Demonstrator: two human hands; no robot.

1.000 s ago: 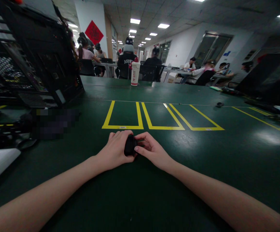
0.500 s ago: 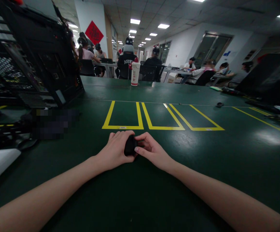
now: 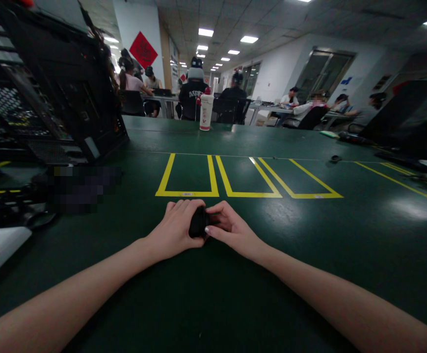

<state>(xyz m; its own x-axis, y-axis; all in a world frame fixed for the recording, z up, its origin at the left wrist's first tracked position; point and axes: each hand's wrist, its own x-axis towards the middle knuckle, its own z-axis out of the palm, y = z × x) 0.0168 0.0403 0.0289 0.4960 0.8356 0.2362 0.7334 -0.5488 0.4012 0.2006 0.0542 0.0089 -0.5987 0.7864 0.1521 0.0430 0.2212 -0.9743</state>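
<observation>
Left hand [image 3: 176, 226] curled around a black object [image 3: 197, 224], thumb on the near side; right hand [image 3: 238, 233], fingers half bent, had thumb and forefinger at its right end. The object sat between both hands, just short of the leftmost yellow tape frame [image 3: 173, 193]; whether it touched the counter [image 3: 206, 299] I could not tell. Weak point, in my judgement: that light fingertip hold. A sharp tug or twist could have slipped it, and anything loose might have dropped and rolled. The left palm also hid much of the object, so a crooked grip could have passed unnoticed. Containers: a white cup [image 3: 206, 113] stood upright beyond the frame, contents not visible; a black computer case [image 3: 75, 110], far left, had what looked like boards inside.
</observation>
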